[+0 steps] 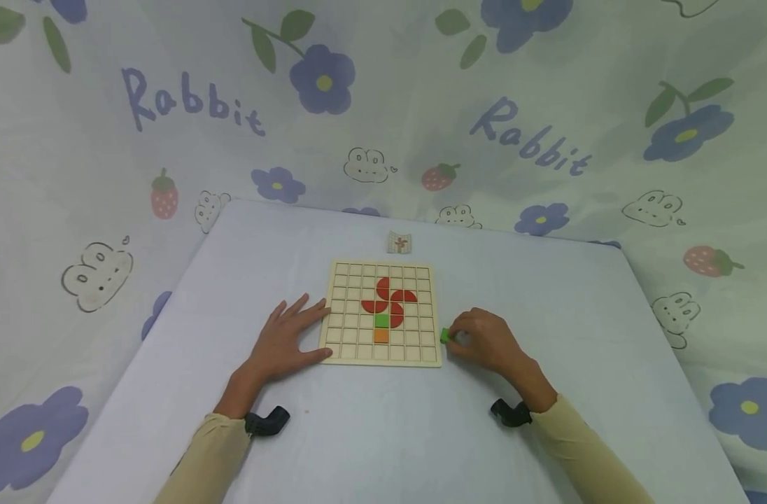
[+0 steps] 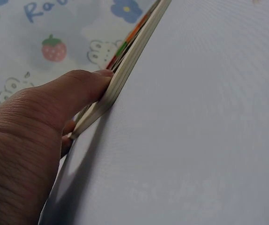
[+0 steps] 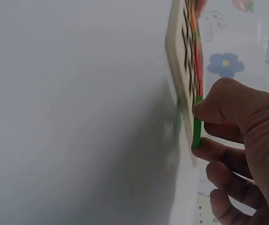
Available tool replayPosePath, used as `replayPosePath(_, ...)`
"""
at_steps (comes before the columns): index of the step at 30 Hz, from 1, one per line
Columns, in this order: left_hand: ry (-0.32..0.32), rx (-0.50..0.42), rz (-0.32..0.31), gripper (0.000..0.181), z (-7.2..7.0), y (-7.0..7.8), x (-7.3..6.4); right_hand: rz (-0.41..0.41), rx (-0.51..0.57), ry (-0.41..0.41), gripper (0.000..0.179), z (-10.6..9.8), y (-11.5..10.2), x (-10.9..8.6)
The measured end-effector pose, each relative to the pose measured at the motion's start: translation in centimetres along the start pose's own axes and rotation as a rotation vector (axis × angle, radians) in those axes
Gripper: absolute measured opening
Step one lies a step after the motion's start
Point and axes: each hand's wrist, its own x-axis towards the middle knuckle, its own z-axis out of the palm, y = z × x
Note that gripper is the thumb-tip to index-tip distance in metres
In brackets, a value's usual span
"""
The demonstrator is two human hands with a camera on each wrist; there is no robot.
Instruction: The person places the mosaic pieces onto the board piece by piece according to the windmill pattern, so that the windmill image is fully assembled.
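Note:
A square wooden grid board (image 1: 415, 350) lies on the table in the head view. Red rounded tiles (image 1: 396, 313) form a pinwheel near its middle, with a green square tile (image 1: 381, 320) and an orange square tile (image 1: 381, 336) below. My left hand (image 1: 281, 344) has its fingers spread at the board's left edge, and the thumb (image 2: 90, 86) rests on the rim in the left wrist view. Just off the board's right edge, my right hand (image 1: 487, 339) pinches another green tile (image 3: 197, 132) between thumb and finger.
Behind the board lies a small card (image 1: 399, 243) with a red pinwheel picture. The white table (image 1: 383, 434) meets a patterned cloth (image 1: 396, 126) at the back. Dark curved devices (image 1: 268, 421) sit at both wrists, close over the tabletop.

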Motion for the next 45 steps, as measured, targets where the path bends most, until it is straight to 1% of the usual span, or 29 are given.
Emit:
replayPosePath(4, 0.005, 0.006, -0.001, 0.079, 0.0, 0.0, 0.1, -0.06, 0.075, 0.045, 0.01, 0.5, -1.2, 0.5)
replayPosePath(9, 0.006, 0.013, -0.001, 0.079, 0.0, 0.0, 0.1, -0.188, 0.111, 0.098, 0.007, 2.2, -3.7, 1.6)
replayPosePath(13, 0.009, 0.008, 0.001, 0.078, 0.0, 0.1, 0.1, -0.303, 0.098, 0.125, 0.006, 3.6, -5.4, 2.6)
replayPosePath(16, 0.014, -0.004, 0.004, 0.078, 0.0, 0.1, 0.0, -0.352, 0.073, 0.113, 0.006, 4.3, -6.4, 3.3)
replayPosePath(18, 0.015, -0.007, 0.005, 0.078, 0.1, 0.1, 0.0, -0.368, 0.053, 0.095, 0.007, 4.5, -7.0, 3.7)
replayPosePath(26, 0.009, 0.002, 0.011, 0.079, 0.4, -0.2, 0.1, -0.374, -0.021, 0.013, 0.004, 4.4, -8.5, 4.5)
replayPosePath(30, 0.015, 0.003, 0.013, 0.079, 0.3, -0.3, 0.0, -0.359, -0.045, -0.053, 0.01, 4.1, -8.9, 4.7)
replayPosePath(35, 0.022, -0.001, 0.018, 0.078, 0.2, -0.3, 0.0, -0.316, -0.086, -0.152, 0.017, 3.6, -9.4, 4.9)
replayPosePath(38, 0.018, 0.001, 0.019, 0.078, 0.3, -0.2, 0.0, -0.274, -0.058, -0.189, 0.017, 3.5, -9.5, 4.7)
replayPosePath(40, 0.014, 0.001, 0.017, 0.078, 0.4, -0.1, 0.0, -0.252, -0.016, -0.193, 0.017, 3.5, -9.5, 4.6)
replayPosePath(42, 0.016, 0.004, 0.017, 0.077, 0.4, 0.0, 0.0, -0.236, 0.03, -0.182, 0.016, 3.6, -9.3, 4.5)
replayPosePath(45, 0.025, 0.003, 0.033, 0.074, 0.3, 0.3, 0.1, -0.206, 0.084, -0.151, 0.012, 3.7, -8.8, 4.3)
